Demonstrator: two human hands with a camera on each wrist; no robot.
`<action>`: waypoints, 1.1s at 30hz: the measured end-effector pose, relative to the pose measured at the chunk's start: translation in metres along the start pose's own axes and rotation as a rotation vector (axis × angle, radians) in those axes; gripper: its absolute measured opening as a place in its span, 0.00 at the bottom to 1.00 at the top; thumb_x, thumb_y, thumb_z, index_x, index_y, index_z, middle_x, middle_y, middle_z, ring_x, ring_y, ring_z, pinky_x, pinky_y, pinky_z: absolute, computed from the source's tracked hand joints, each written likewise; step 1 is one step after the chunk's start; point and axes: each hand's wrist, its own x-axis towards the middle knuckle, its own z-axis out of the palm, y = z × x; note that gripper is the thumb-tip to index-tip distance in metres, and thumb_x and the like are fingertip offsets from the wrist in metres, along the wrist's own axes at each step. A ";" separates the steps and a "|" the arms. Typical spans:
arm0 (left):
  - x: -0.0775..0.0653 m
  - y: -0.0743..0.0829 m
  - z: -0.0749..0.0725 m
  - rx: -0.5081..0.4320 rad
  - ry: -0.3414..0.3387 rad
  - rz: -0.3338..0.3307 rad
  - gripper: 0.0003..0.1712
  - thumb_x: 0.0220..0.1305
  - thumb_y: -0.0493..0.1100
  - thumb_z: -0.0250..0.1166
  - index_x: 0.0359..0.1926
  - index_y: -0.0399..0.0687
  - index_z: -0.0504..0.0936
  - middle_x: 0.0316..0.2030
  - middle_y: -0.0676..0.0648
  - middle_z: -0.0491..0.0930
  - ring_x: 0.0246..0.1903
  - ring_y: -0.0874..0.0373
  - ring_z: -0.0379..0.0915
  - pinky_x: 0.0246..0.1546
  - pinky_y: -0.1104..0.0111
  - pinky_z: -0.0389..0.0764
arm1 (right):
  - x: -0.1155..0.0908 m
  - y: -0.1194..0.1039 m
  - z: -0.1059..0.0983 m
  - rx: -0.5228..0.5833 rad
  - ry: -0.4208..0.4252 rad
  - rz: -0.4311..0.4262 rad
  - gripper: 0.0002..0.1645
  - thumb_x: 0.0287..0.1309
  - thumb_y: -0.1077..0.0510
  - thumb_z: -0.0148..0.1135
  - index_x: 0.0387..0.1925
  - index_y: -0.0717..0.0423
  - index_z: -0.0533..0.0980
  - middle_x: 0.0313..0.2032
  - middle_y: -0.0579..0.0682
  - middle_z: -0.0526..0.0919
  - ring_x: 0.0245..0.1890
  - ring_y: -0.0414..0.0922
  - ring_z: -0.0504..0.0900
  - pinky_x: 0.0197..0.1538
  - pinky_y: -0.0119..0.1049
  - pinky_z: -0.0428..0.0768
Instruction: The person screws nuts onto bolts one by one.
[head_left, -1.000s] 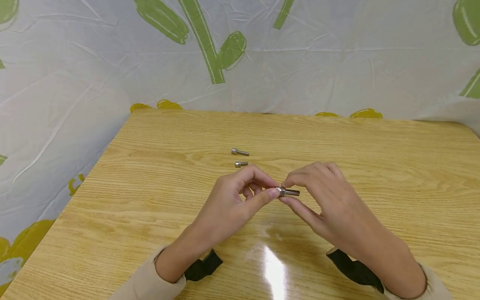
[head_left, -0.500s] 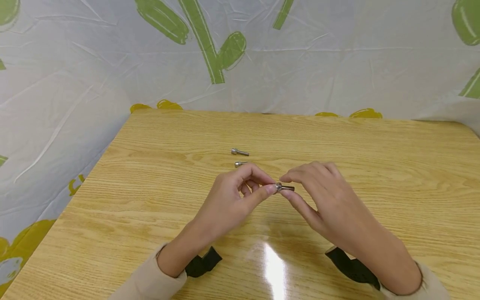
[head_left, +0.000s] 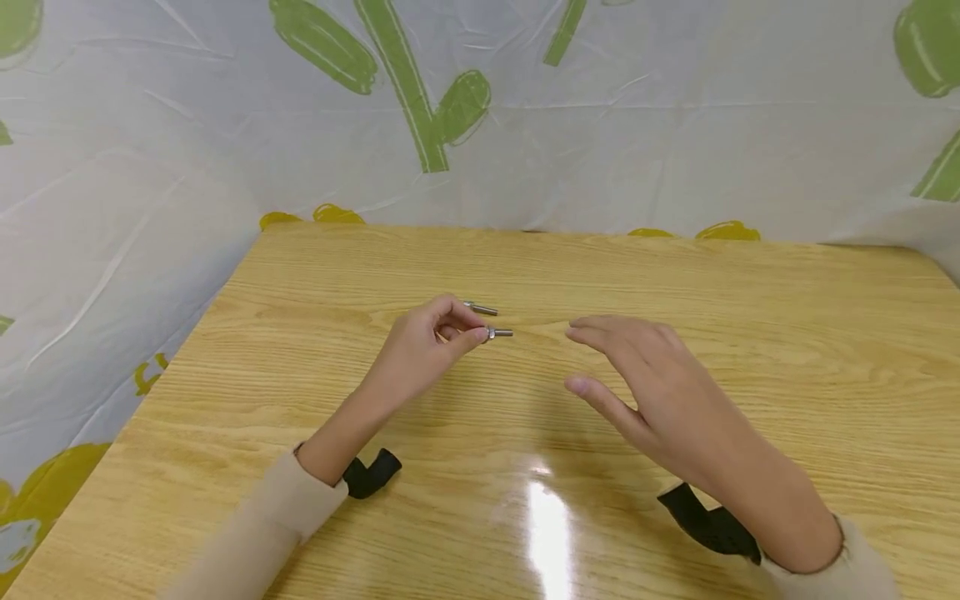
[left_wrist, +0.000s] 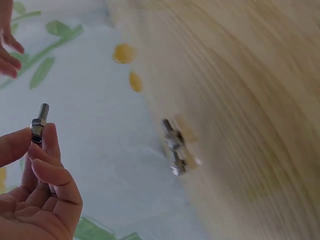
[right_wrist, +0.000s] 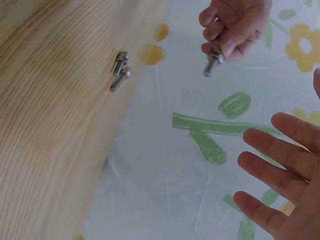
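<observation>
My left hand (head_left: 423, 350) pinches a small steel bolt with a nut on it (head_left: 500, 333) between thumb and forefinger, the threaded end pointing right. The left wrist view shows the nut (left_wrist: 38, 122) up against the head end of this bolt, just above the fingertips. Two similar bolts lie side by side on the table; one bolt (head_left: 482, 308) shows behind the left hand in the head view, while the other is hidden there. Both appear in the right wrist view, a bolt (right_wrist: 120, 62) beside a second bolt (right_wrist: 120, 80). Held apart to the right, my right hand (head_left: 660, 387) has spread fingers and nothing in it.
A wood-grain table (head_left: 750, 333) spreads under both hands. Behind and to the left hangs a pale cloth (head_left: 600, 167) with green and yellow plant prints. Dark straps (head_left: 372, 473) sit at the wrists, next to beige sleeves.
The left hand has carried the bolt away from the right hand, leftward and farther back, toward the bolts on the table. The right hand's fingers have parted from the bolt and spread.
</observation>
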 end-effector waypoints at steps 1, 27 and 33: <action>0.003 -0.003 -0.001 0.023 -0.007 -0.010 0.06 0.62 0.47 0.63 0.39 0.52 0.79 0.35 0.53 0.82 0.32 0.56 0.74 0.28 0.68 0.70 | 0.000 0.001 0.000 -0.010 -0.018 0.014 0.28 0.64 0.45 0.53 0.60 0.56 0.68 0.58 0.52 0.73 0.58 0.52 0.70 0.59 0.53 0.64; 0.046 -0.035 0.000 0.489 -0.203 -0.118 0.03 0.62 0.41 0.62 0.35 0.47 0.77 0.33 0.49 0.79 0.31 0.57 0.70 0.30 0.70 0.70 | -0.010 0.022 0.001 -0.139 -0.215 0.111 0.43 0.56 0.37 0.58 0.66 0.56 0.61 0.63 0.57 0.66 0.60 0.58 0.65 0.61 0.57 0.59; 0.051 -0.038 -0.003 0.589 -0.185 -0.090 0.02 0.62 0.37 0.60 0.36 0.44 0.77 0.33 0.47 0.79 0.31 0.57 0.72 0.32 0.68 0.73 | -0.010 0.023 0.001 -0.128 -0.231 0.118 0.42 0.57 0.38 0.57 0.66 0.56 0.61 0.63 0.57 0.66 0.60 0.57 0.64 0.60 0.57 0.59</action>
